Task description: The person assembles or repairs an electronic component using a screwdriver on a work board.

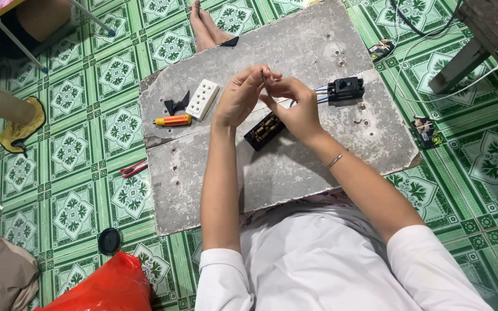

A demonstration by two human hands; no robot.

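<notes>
I see my left hand and right hand pinching a thin wire between fingertips (both nearly closed) above a black socket on the grey board.

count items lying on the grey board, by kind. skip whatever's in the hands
On the grey board:
Black electrical blocks: 2, one with blue wires, one by the wrists
White socket plate: 1
Orange-handled screwdriver: 1
Small black piece: 1
Total: 5
</notes>
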